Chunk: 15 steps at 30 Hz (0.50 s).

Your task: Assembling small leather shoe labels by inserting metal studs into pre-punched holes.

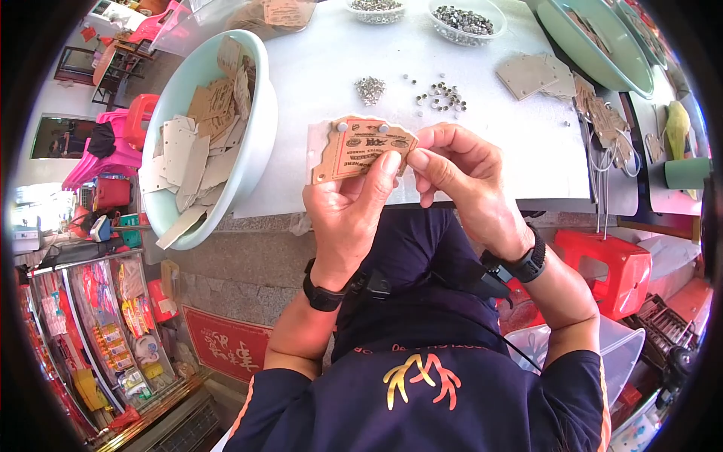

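My left hand [343,215] grips a brown printed plaque [354,151] with wavy edges, its thumb lying across the printed face. Two round silver studs [342,127] sit near the plaque's upper edge. At the plaque's right end, my right hand [474,177] has its thumb and forefinger closed in a pinch; whatever is between those fingertips is hidden. Both hands are above the near edge of a white table [301,90]. Beyond them on the tabletop lie a heap of small silver studs [370,90] and a scatter of metal rings [444,98].
A pale green basin [260,113] full of plaques stands at left. Two clear bowls of metal parts, one a bowl of darker pieces [465,22], are at the back. Right of them are stacked plaques [527,75], strung plaques [602,113] and another green basin [595,45].
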Available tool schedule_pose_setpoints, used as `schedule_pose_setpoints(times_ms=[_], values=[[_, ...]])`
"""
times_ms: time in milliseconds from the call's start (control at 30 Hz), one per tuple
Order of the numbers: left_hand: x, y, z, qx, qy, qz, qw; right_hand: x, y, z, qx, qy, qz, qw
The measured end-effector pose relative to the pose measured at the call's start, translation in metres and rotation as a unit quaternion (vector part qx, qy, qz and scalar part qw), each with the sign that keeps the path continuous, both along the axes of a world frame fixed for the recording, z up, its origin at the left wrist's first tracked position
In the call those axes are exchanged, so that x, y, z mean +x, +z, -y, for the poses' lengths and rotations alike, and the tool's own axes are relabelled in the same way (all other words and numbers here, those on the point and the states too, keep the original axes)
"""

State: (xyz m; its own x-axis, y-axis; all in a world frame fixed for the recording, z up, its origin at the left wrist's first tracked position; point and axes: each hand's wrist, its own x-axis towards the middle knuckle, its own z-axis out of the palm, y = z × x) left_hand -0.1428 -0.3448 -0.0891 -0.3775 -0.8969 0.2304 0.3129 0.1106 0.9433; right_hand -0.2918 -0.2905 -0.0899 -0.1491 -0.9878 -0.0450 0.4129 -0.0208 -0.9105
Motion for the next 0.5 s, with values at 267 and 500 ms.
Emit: schedule_pose_setpoints(times_ms=[267,500], values=[[0.0,-0.001,0.003,0.011,0.005,0.003,1.0,-0.001,0.008,-0.002,0.032,0.025,-0.014,0.999],[0.0,-0.001,0.003,0.07,0.008,-0.004,0.998,-0.006,0.004,0.003,0.025,0.019,-0.085,0.996]])
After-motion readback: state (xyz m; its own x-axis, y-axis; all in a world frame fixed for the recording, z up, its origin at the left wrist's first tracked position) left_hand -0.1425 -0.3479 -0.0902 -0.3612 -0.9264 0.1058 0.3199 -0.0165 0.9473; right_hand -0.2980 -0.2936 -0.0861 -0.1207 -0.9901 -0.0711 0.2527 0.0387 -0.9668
